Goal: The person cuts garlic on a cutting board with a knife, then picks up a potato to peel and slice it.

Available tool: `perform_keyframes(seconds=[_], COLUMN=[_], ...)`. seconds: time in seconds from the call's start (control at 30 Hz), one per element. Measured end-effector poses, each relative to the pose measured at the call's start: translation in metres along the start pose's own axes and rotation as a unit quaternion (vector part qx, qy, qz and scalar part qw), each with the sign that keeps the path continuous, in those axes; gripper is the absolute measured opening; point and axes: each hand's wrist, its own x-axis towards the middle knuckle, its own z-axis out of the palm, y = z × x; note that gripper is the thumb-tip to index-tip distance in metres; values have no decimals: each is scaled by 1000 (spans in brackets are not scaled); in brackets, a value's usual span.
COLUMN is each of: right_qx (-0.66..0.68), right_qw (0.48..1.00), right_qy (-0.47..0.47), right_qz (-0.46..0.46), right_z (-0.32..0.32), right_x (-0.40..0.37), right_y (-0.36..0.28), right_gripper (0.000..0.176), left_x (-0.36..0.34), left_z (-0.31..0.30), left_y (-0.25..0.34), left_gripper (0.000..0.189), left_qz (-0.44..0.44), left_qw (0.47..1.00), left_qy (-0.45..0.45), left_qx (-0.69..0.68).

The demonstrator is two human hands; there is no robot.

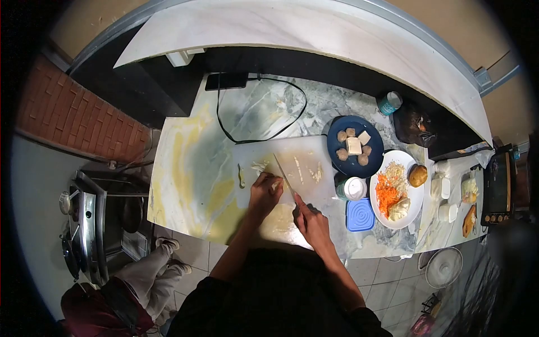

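Observation:
My right hand (311, 223) is wrapped round the handle of a kitchen knife (283, 173), its blade pointing away from me over a whitish cutting board (323, 150). Close to the left of the blade, my left hand (265, 194) has its fingers curled on a pale piece of food (276, 185), mostly hidden by them. Thin pale strips (298, 169) lie right of the blade, and more pale shreds (260, 166) lie beyond my left hand. A narrow green strip (241, 176) rests near the board's left side.
Right of the board are a blue plate (343, 164) with meatballs and white blocks, a white jar (354, 189), a blue lid (360, 215), and a white plate (414, 194) with shredded carrot and a potato (418, 176). A black cable (220, 121) loops behind. Someone (106, 309) is at lower left.

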Motion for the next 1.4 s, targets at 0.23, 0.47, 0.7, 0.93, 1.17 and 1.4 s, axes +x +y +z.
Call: perform_keyframes(seconds=[0.23, 0.47, 0.7, 0.93, 1.17, 1.4], right_qx=[-3, 28, -34, -14, 11, -4], right_qw=[999, 997, 999, 999, 999, 999], right_qy=[34, 60, -4, -3, 13, 12], right_qz=[-10, -39, 21, 35, 33, 31], right_z=[-4, -13, 1, -2, -6, -7], right_x=[-1, 1, 1, 1, -1, -1], right_y=[-5, -18, -7, -8, -3, -5], right_gripper=[69, 67, 64, 60, 59, 59], left_x=[0, 1, 1, 0, 1, 2], left_z=[1, -1, 0, 0, 0, -1], left_y=[-2, -1, -1, -2, 0, 1], left_gripper=[15, 15, 16, 15, 14, 14], left_qz=[16, 23, 18, 22, 25, 19], left_qw=[1000, 1000, 1000, 1000, 1000, 1000], left_qy=[5, -1, 0, 3, 11, 1], left_qx=[8, 2, 3, 4, 5, 7])
